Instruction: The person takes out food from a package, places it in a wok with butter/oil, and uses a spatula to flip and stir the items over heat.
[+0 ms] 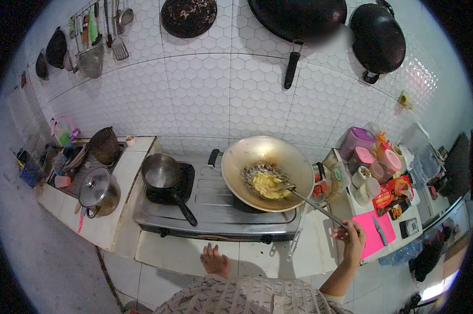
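My right hand [350,234] grips the end of a long-handled metal cooking utensil [319,209]. Its head is down in a large golden wok [236,172] on the right burner, against pale yellow pieces of food [268,185] in bubbling oil. My left hand [215,262] rests with spread fingers on the white tiled ledge [173,248] in front of the stove, holding nothing. On the left burner of the steel gas stove [209,192] sits a small saucepan [160,172], its black handle angled toward me.
A lidded pot [99,194] stands left of the stove, near dishes by the sink. To the right lie a knife [379,230] on a pink cutting board [364,231], a red food packet [389,192] and lidded containers [360,157]. Wire strainers with red food [319,184] sit beside the wok.
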A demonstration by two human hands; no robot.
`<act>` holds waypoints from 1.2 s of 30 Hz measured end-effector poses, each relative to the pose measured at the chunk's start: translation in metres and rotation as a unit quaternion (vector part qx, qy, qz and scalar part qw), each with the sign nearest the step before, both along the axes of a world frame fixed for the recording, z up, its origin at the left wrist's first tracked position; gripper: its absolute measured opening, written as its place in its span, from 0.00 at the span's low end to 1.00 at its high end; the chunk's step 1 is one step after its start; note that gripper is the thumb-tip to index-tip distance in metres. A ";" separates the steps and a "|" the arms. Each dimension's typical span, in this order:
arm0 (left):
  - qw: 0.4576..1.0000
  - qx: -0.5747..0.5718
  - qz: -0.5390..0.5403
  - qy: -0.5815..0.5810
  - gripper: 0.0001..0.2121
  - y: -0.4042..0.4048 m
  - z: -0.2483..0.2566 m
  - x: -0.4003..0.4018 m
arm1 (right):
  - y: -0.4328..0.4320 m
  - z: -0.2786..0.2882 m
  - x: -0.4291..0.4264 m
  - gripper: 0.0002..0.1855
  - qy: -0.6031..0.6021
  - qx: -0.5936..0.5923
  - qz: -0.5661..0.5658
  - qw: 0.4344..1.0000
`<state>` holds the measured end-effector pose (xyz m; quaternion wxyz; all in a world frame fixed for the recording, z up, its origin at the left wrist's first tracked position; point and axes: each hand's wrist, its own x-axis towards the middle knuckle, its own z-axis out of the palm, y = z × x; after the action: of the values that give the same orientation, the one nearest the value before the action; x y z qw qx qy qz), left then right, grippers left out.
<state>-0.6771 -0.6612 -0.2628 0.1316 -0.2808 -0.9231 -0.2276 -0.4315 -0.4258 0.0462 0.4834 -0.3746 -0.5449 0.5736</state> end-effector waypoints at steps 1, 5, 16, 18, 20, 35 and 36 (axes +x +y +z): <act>1.000 0.001 -0.002 0.000 0.21 0.001 -0.001 0.000 | -0.002 0.003 0.004 0.15 0.000 0.001 -0.002 1.000; 1.000 0.023 0.000 0.014 0.21 0.001 -0.002 -0.001 | -0.005 0.003 0.017 0.15 -0.005 0.047 0.013 0.999; 0.999 0.010 -0.023 0.046 0.21 -0.006 0.001 -0.005 | 0.000 -0.030 -0.045 0.14 0.005 -0.024 0.078 0.997; 1.000 -0.003 -0.017 0.016 0.23 -0.005 -0.001 -0.003 | 0.006 -0.044 -0.061 0.13 0.033 -0.045 0.081 0.995; 0.999 0.013 -0.021 0.022 0.23 -0.006 -0.005 -0.007 | 0.010 -0.049 -0.074 0.13 0.053 -0.050 0.083 0.994; 1.000 0.007 0.006 -0.006 0.21 -0.007 0.018 0.002 | 0.018 -0.038 -0.122 0.12 0.065 -0.030 0.121 0.990; 1.000 0.018 0.009 -0.004 0.21 -0.005 0.017 0.001 | 0.017 -0.039 -0.119 0.12 0.049 -0.026 0.118 0.991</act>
<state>-0.6758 -0.6662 -0.2455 0.1353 -0.2695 -0.9217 -0.2438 -0.5505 -0.4089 0.0068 0.4286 -0.2910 -0.5459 0.6585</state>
